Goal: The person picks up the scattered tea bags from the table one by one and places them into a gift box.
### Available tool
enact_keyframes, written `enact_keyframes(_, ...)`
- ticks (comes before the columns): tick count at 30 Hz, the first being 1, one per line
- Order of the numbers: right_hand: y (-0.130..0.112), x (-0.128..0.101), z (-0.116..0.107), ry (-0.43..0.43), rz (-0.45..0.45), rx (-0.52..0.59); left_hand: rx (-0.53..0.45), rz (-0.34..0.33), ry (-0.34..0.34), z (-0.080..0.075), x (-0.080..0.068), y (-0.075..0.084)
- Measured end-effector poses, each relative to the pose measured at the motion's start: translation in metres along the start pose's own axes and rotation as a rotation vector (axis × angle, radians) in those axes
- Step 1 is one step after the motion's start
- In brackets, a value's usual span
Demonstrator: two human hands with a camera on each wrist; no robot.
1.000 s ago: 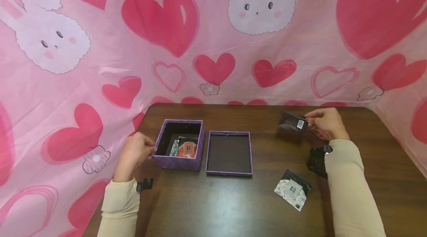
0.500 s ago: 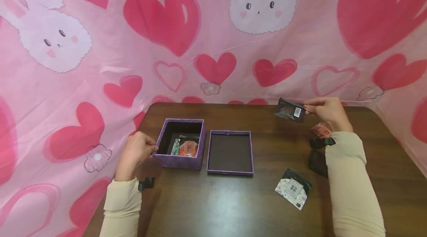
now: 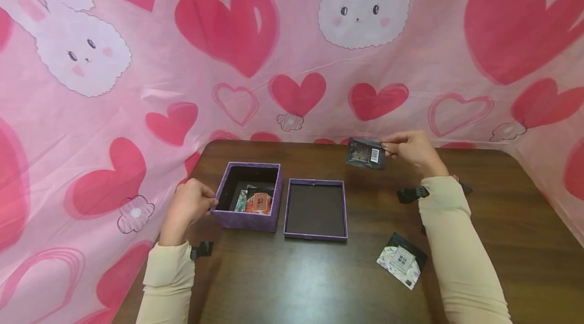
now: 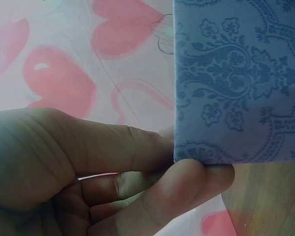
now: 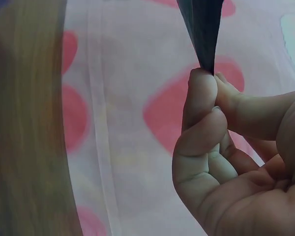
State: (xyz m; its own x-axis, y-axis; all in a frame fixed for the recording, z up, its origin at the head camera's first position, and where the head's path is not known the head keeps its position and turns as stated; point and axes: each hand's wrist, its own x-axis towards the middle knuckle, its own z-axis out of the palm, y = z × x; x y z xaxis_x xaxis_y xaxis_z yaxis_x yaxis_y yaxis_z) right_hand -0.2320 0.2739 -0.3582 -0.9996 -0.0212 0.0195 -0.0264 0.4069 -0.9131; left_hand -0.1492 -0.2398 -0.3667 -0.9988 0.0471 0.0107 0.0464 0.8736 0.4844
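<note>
- Nearest, at the shallow lid's (image 3: pixel 316 210) 4 o'clock, a black-and-white packet (image 3: pixel 402 260) lies on the brown counter (image 3: pixel 242 278).
- The left grip (image 3: pixel 193 205) pinches the purple box (image 3: pixel 246 221) by its 8 o'clock corner; an orange packet (image 3: pixel 260 203) lies inside.
- The lid rests just beside the box, at 3 o'clock.
- The right grip (image 3: pixel 412 151), fingertips together, clamps the edge of a black packet (image 3: pixel 361 153), lifted, between the lid's 1 and 2 o'clock.
- Farthest, a pink heart-and-rabbit curtain (image 3: pixel 301 25) spans 9 to 3 o'clock.
</note>
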Motion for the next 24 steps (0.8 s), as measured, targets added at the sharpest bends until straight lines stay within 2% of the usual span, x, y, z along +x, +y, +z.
enact_keyframes(6, -0.018, 0.013, 0.035, -0.081, 0.002, 0.155, 0.0, 0.005, -0.007, 0.001, 0.0, 0.0)
enact_keyframes(16, -0.046, 0.027, 0.107, -0.199, 0.0, 0.169, -0.049, -0.023, -0.01, 0.001, 0.003, -0.001)
enact_keyframes(24, -0.073, 0.03, 0.171, -0.279, -0.015, 0.197, -0.074, -0.021, -0.013, 0.0, 0.006, -0.003)
